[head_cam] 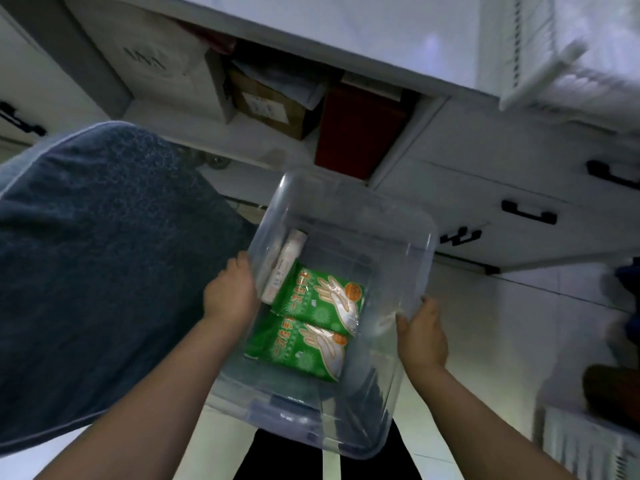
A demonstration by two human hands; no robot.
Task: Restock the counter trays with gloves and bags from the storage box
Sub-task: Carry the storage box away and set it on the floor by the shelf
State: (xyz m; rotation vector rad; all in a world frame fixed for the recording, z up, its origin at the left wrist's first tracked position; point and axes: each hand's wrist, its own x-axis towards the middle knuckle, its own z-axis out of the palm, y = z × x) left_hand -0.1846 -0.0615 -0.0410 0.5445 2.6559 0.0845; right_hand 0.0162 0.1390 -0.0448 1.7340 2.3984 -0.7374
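The left hand and right hand grip opposite walls of the clear box, held above the floor, containing two green glove packs and a white pack.

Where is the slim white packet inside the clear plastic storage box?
In the head view, the slim white packet leans against the clear plastic storage box's left wall, beside the upper green glove pack, near the left hand.
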